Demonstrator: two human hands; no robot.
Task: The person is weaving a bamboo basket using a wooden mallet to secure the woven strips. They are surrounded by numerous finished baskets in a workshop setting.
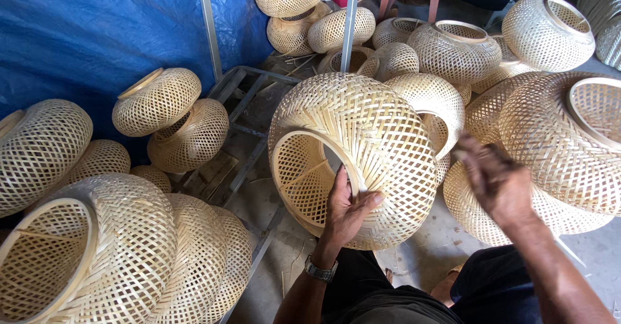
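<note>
Your left hand (345,209) gripped the round rim of a woven bamboo basket (362,149) at the centre of the frame, thumb on the outside weave, fingers curled inside the opening. The basket lay tilted on its side, its opening facing lower left. Your right hand (495,180) hovered to its right, blurred, fingers loosely bent and holding nothing. More baskets (103,246) crowded all around, and a blue tarp (97,26) filled the upper left.
</note>
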